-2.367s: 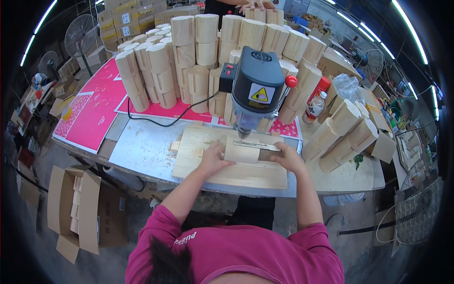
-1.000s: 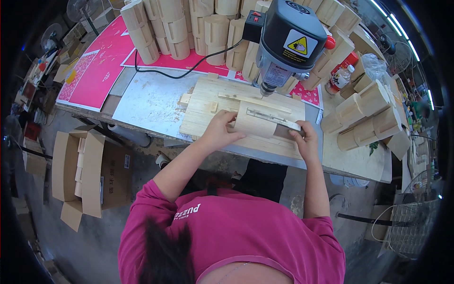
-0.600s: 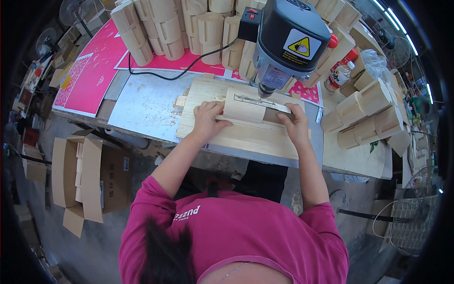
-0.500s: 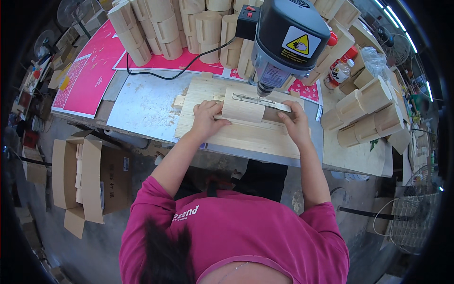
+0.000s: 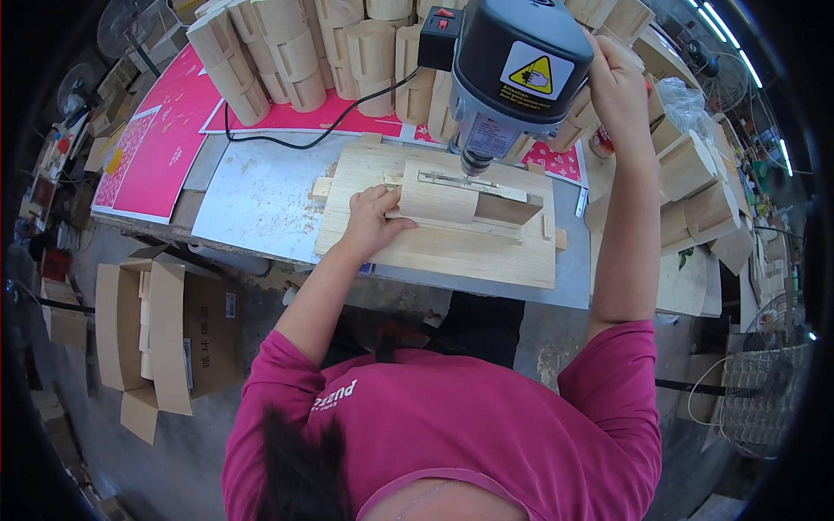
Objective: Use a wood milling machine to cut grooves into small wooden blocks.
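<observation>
A pale wooden block with a rounded front (image 5: 434, 198) lies in a wooden jig board (image 5: 452, 260) on the bench. My left hand (image 5: 373, 223) is closed on the block's left end, thumb along its near side. Above the block hangs the chuck (image 5: 476, 162) of a dark drill press (image 5: 526, 56); whether its bit touches the wood I cannot tell. At the drill press's right side my right hand (image 5: 617, 78) is raised and closed round the feed handle, whose knob it hides. A slim light strip (image 5: 465, 184) lies along the block's top.
Stacked wooden cylinders (image 5: 300, 61) stand behind on pink printed sheets (image 5: 161, 165). A black cable (image 5: 326, 137) runs over the bench to the switch box. More wooden cylinders (image 5: 708, 217) lie at the right. An open cardboard box (image 5: 213, 339) stands low at the left.
My right hand has left the block's right end and gone up to the drill press's feed handle. My left hand stays on the block. The whole view has shifted slightly.
</observation>
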